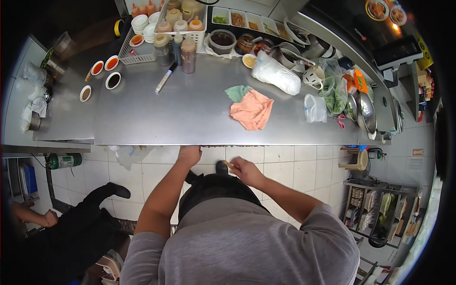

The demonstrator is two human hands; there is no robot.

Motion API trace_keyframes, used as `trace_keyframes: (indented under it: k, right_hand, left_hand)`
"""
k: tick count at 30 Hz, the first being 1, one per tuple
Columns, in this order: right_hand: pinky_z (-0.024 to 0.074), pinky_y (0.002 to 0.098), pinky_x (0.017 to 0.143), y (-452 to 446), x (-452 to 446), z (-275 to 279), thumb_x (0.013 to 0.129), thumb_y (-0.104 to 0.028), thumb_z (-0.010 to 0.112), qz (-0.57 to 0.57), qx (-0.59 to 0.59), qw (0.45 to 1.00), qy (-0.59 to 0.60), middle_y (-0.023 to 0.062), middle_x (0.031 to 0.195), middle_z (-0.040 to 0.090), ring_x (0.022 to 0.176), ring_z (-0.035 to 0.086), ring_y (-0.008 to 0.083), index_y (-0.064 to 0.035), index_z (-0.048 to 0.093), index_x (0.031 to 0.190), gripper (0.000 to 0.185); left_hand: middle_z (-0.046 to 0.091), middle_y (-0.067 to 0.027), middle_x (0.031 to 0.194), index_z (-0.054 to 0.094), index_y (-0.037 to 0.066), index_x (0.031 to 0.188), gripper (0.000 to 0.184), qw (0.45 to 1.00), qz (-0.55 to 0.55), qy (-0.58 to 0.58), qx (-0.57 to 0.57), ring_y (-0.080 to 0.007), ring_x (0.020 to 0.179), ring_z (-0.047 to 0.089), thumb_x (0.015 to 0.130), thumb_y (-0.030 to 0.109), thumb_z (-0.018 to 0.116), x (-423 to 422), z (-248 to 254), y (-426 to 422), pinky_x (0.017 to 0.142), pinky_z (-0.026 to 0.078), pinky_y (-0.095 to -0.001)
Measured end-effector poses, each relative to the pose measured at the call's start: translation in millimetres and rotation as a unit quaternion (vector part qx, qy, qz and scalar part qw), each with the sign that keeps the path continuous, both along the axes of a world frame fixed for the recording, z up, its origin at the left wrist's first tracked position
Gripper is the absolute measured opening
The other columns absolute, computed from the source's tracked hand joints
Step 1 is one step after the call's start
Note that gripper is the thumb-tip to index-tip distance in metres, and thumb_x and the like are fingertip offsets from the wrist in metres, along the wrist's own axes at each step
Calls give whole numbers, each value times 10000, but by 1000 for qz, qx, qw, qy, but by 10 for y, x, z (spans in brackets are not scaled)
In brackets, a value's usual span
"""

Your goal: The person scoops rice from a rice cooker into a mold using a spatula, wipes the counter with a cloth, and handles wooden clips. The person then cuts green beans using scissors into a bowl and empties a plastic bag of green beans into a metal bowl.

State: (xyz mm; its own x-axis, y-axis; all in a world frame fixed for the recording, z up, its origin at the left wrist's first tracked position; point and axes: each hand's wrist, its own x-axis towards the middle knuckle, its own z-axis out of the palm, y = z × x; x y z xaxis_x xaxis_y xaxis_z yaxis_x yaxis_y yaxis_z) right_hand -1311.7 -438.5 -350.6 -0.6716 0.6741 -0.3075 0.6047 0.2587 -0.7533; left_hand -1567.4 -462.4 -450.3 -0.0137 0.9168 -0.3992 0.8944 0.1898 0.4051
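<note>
My left hand (191,155) is at the front edge of the steel table (156,118), its fingers hidden beneath the edge. Off the table's front, over the floor, my right hand (247,172) is closed around a small flat tan piece (229,164), too small to identify. On the tabletop ahead lies a crumpled peach cloth (251,110) with a green cloth (237,92) partly under it. Farther left is a marker (166,79) with a black cap.
Sauce bowls (113,80) stand at the left, squeeze bottles (188,56) and a white basket (137,59) at the back. A white plastic-wrapped bundle (275,73), bags and metal bowls (366,113) crowd the right. Another person's hand (50,218) shows at lower left.
</note>
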Motion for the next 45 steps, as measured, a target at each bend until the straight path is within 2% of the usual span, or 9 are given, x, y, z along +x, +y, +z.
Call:
trace_keyframes:
  k: [5, 21, 24, 26, 28, 32, 36, 40, 45]
  right_hand:
    - [459, 285, 514, -131, 883, -1104, 859, -111, 658, -154, -305, 938, -50, 89, 734, 632, 571, 591, 162, 15, 554, 1026, 234]
    - [489, 278, 476, 391, 321, -1251, 923, -171, 555, -160, -394, 900, 91, 87, 698, 625, 555, 594, 152, -22, 583, 877, 159]
    - [505, 332, 527, 571, 351, -998, 896, -235, 603, 201, -257, 923, -204, 102, 756, 650, 580, 609, 212, -11, 622, 905, 225]
    - [509, 460, 675, 785, 379, -616, 840, -262, 655, 223, 32, 969, 105, 151, 761, 631, 731, 625, 332, -42, 637, 861, 221]
    - [432, 499, 864, 1202, 214, 46, 796, -304, 670, 68, -6, 988, 142, 168, 966, 632, 983, 574, 359, -83, 646, 976, 286]
    - [314, 468, 1022, 1766, -27, 122, 763, -304, 683, -109, 353, 926, 79, 132, 1340, 454, 1278, 388, 315, -132, 568, 1186, 471]
    - [318, 573, 941, 1386, 230, -99, 767, -244, 675, -81, 431, 894, 93, 105, 1269, 485, 1188, 446, 292, -174, 544, 1213, 470]
    - [286, 504, 1033, 1247, 1280, -316, 792, -149, 598, 59, 408, 903, 121, 88, 1277, 501, 1241, 419, 285, -129, 576, 1169, 379]
    - [473, 389, 660, 1590, 3647, -377, 889, -112, 491, -386, 405, 822, -107, 95, 809, 637, 748, 614, 274, -44, 602, 976, 157]
  left_hand:
    - [649, -189, 1003, 617, 9, 1003, 372, 999, 13, 28, 8, -325, 1005, 600, 810, 325, 650, 63, -64, -117, 963, 400, -455]
    - [560, -184, 1204, 494, 53, 1203, 458, 986, 137, 81, -57, -349, 1200, 480, 811, 221, 660, 397, 172, -168, 1087, 276, -506]
    - [528, -183, 1234, 459, 58, 1254, 546, 985, 146, 87, 4, -359, 1229, 446, 778, 208, 682, 397, 65, -176, 1105, 242, -530]
    - [434, -195, 1340, 396, 59, 1334, 658, 975, 154, 144, 76, -376, 1307, 349, 767, 202, 696, 569, 110, -221, 1108, 226, -545]
    - [307, -206, 1443, 328, 66, 1401, 760, 962, 211, 158, 74, -393, 1379, 224, 757, 195, 710, 686, -45, -317, 1114, 202, -561]
    - [328, -204, 1460, 389, 57, 1393, 717, 975, 154, 111, -119, -364, 1390, 234, 780, 283, 685, 1138, -52, -375, 1090, 257, -558]
    - [586, -202, 1231, 483, 57, 1329, 624, 970, -11, -96, -223, -325, 1149, 559, 815, 360, 667, 1409, 121, -252, 1002, 420, -363]
    - [594, -195, 1221, 493, 67, 1323, 565, 957, 36, -210, -198, -309, 1111, 587, 851, 335, 649, 1470, 504, -178, 955, 454, -371]
    - [613, -191, 1184, 492, 57, 1317, 526, 970, 103, -188, -115, -292, 1043, 619, 871, 291, 643, 1203, 802, -344, 884, 492, -369]
